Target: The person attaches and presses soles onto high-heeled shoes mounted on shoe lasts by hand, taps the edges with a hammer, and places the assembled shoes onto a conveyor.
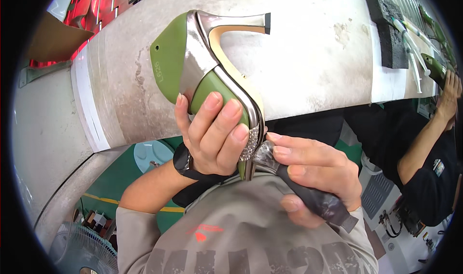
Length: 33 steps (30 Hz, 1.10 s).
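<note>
A metallic silver high-heeled shoe point(197, 59) sits on a green plastic shoe last point(169, 57), its slim heel pointing right and its toe toward me. My left hand point(212, 139) is closed around the forefoot, fingers lying over the last and a glittering stone-studded band. In my right hand point(328, 170) is a dark, wrapped hand tool point(316, 197) with a greyish, translucent-looking end. That end lies against or very close to the sole edge beside the studded band. The tool's exact kind and working tip cannot be made out.
The pale, stained worktop point(313, 47) spans the far side. Dark foam blocks point(390, 38) and thin syringes point(410, 47) lie at its right. A co-worker's hand point(450, 95) holds another green last at far right. A fan point(82, 250) stands lower left; a blue stool point(152, 156) is below the bench.
</note>
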Available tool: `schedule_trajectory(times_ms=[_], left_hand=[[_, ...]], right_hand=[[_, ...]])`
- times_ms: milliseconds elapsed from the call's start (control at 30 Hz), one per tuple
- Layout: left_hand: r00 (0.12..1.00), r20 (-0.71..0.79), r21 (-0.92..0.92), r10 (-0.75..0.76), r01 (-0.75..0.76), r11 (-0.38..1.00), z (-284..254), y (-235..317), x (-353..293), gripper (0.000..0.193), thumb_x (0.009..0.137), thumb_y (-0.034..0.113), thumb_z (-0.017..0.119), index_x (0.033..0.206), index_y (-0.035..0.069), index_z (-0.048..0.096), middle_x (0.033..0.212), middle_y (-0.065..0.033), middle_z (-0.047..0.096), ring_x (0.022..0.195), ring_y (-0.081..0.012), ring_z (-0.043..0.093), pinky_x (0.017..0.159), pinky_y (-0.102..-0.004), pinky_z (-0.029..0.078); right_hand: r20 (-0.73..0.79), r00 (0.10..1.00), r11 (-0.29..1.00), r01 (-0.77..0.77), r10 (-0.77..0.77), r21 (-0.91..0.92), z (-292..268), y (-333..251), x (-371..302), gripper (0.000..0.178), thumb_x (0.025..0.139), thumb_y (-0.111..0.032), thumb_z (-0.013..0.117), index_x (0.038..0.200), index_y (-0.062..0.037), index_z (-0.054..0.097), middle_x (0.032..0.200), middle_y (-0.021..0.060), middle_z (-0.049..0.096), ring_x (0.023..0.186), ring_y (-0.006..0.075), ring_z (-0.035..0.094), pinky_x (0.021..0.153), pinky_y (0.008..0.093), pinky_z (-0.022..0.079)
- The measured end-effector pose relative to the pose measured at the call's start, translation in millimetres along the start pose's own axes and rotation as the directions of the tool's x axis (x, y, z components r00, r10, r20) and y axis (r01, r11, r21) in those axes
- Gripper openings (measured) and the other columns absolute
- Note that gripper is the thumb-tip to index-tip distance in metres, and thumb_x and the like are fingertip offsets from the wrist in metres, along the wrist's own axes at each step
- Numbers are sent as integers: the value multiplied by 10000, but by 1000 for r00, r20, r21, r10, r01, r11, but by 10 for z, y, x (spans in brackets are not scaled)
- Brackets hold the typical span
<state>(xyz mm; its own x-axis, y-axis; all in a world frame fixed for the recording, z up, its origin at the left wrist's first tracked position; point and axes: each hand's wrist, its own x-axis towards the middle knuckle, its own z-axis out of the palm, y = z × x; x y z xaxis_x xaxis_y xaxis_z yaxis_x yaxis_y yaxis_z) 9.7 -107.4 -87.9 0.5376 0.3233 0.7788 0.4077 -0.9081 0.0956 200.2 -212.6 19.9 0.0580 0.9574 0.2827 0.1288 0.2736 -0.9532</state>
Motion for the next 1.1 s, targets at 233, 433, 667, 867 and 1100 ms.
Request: schedule_trajectory(times_ms=[233,433,667,867,1100], left_hand=[[996,-32,-59,-80,78,995,-3,35,47,393,1077,220,557,1436,95,455,1447,-143,571,1375,-369,559,1211,-742,277],[994,-99,-12,-52,51,999,68,46,-8,394,1066,215,580,1436,135,472,1445,-89,574,1367,-324,565,1213,-737,283],[987,-139,-12,-84,83,996,119,89,-1,449,1014,175,669,1424,146,489,1432,-55,585,1341,-270,589,1209,-745,294],[987,-111,-45,-118,114,992,48,111,45,411,1030,150,642,1415,120,503,1417,-71,604,1320,-289,612,1187,-734,332],[992,-82,-54,-95,91,994,7,96,130,380,1039,133,625,1395,81,502,1369,-132,642,1295,-333,629,1186,-706,344]], right_hand=[[98,993,989,54,-68,137,-275,315,255,330,778,-58,862,1046,50,704,1155,236,747,1100,444,749,924,481,654],[124,981,963,116,-150,243,-371,481,495,216,825,-70,837,973,47,731,1097,242,757,1014,459,763,850,496,668],[396,873,952,211,-285,220,-545,462,1035,260,842,-171,868,889,35,717,930,235,765,790,416,754,695,453,675],[399,876,957,289,-271,14,-438,191,874,244,767,-89,852,920,58,732,921,251,763,762,387,752,700,436,680],[383,895,932,315,-228,-181,-163,4,225,186,761,-113,821,895,-13,740,1006,128,755,844,269,752,702,331,644]])
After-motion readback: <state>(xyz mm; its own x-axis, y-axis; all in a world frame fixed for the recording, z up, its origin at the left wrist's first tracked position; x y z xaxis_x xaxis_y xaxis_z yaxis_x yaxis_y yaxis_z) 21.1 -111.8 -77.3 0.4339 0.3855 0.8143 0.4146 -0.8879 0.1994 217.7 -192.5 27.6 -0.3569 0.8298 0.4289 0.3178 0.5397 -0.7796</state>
